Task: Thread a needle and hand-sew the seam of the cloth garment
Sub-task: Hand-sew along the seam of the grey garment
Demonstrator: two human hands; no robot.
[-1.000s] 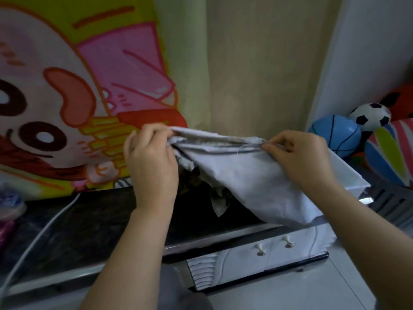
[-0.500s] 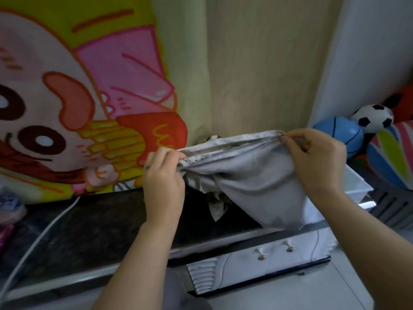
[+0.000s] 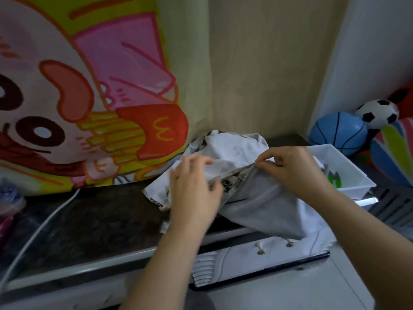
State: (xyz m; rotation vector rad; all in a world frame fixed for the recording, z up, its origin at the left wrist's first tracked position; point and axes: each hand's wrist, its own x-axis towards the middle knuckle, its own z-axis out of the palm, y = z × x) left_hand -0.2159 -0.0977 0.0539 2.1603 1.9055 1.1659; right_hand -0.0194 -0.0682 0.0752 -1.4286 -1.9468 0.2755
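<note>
A white cloth garment point(image 3: 237, 151) with a black print on its inner side lies bunched on the dark countertop point(image 3: 93, 222), one part hanging over the front edge. My right hand point(image 3: 292, 168) pinches the garment's seam edge between thumb and fingers at the upper right. My left hand point(image 3: 192, 189) is blurred and sits over the left part of the cloth, its thumb and fingers around a fold of the seam edge. No needle or thread can be made out.
A white plastic tray point(image 3: 348, 175) stands on the counter right of the garment. A white cable point(image 3: 44, 222) crosses the counter's left side. A cartoon-print cloth point(image 3: 89, 97) hangs behind. Balls point(image 3: 339, 133) lie at the far right. A white cabinet with knobs point(image 3: 260, 251) sits below.
Both hands have come down with the garment, which now rests bunched on the counter instead of being stretched in the air. The hands are closer together.
</note>
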